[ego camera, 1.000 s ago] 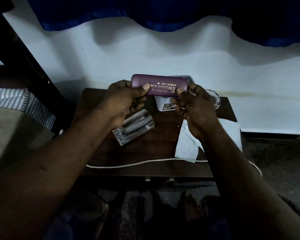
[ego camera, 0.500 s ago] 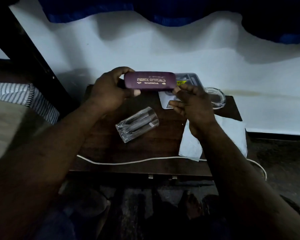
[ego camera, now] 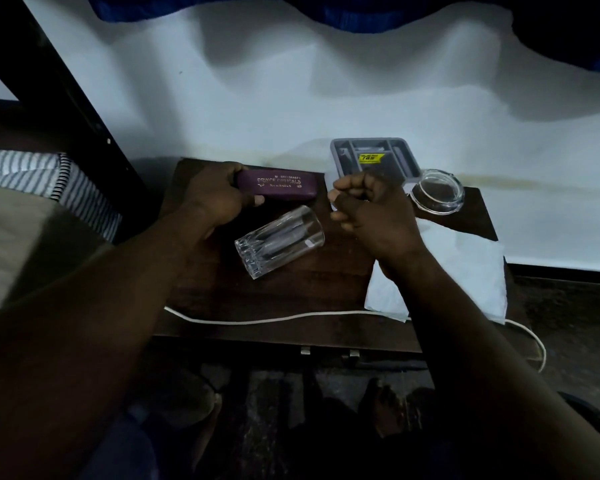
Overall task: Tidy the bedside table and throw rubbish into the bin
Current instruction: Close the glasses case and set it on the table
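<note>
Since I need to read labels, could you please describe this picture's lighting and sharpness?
Head view: dim overall, floor nearly black, wall brightest; the spectacle case lettering is slightly soft but reads PRINCE OPTICALS; the yellow label on the grey tray is too small to read.

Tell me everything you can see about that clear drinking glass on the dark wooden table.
The clear drinking glass is a straight-sided tumbler with a thick ribbed base. It lies on its side on the dark wooden table, base toward the near left, open mouth toward the far right. It looks empty. A small pale mark sits near its rim. It lies just nearer than the purple spectacle case; only the table plainly touches it.
</note>
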A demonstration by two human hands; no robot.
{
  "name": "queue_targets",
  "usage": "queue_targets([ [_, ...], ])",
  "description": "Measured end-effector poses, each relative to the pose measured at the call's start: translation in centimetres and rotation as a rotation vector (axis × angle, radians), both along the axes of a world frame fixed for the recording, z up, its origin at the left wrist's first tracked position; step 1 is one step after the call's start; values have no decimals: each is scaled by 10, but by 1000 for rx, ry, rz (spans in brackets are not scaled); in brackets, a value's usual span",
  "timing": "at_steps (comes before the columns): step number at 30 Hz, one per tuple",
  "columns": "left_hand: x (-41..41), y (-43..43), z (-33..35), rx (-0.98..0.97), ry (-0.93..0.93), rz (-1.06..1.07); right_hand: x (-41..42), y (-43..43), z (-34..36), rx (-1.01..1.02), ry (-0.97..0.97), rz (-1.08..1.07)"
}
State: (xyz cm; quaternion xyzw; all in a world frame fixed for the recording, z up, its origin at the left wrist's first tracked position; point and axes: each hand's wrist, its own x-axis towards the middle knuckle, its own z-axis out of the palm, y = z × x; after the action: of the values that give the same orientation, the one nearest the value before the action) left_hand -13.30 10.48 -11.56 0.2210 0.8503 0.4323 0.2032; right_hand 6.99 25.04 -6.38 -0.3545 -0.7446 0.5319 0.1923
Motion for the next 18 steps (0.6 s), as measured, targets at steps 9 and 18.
queue_targets([
  [9,-10,17,0,-264,302,-118,2,-3,-9,162,-72,94],
  [18,-14,24,-3,-291,301,-103,4,-8,-10,293,-126,159],
])
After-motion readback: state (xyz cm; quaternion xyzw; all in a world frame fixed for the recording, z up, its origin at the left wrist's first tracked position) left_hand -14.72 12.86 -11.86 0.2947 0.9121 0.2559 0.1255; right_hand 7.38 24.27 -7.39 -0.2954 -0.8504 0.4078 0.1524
